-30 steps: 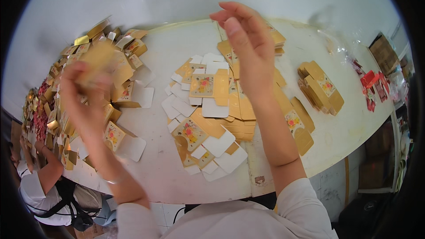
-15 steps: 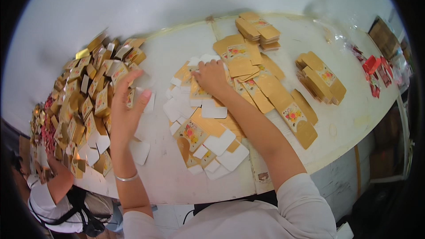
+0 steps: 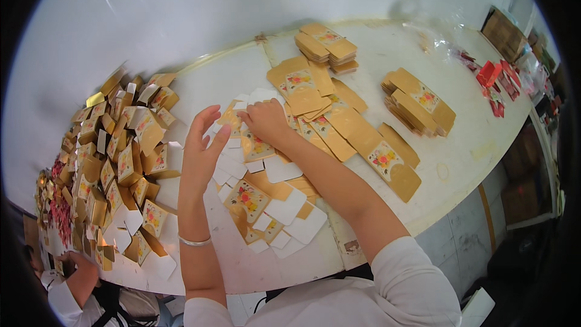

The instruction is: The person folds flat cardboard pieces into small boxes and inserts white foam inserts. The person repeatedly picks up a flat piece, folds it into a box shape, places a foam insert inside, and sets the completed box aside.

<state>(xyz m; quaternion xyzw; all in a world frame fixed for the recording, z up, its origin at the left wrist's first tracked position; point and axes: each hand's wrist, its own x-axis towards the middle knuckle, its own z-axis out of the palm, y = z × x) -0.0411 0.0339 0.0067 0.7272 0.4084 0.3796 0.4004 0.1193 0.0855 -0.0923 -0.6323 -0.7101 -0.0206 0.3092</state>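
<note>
My left hand (image 3: 203, 151) hovers at the left edge of a spread of flat floral cartons (image 3: 248, 201), its thumb and fingers apart with nothing between them. A silver bangle circles that wrist. My right hand (image 3: 266, 122) rests at the far end of the same spread, fingers bent down and closed on a flat gold carton (image 3: 229, 118); the fingertips are partly hidden. White flaps stick out from the overlapping cartons beneath both hands. Beyond my left hand lies a big heap of gold boxes (image 3: 129, 163), folded up, several with open flaps.
Flat carton stacks stand at the back (image 3: 327, 41) and to the right (image 3: 426, 98) on the white table (image 3: 466, 151). Red pieces (image 3: 490, 74) and clear plastic lie at the far right. Another person's arm (image 3: 80, 275) reaches in at lower left. A wall bounds the far side.
My left hand has moved right, away from the box heap and closer to my right hand. My right hand stays over the flat cartons. The whole view has shifted somewhat.
</note>
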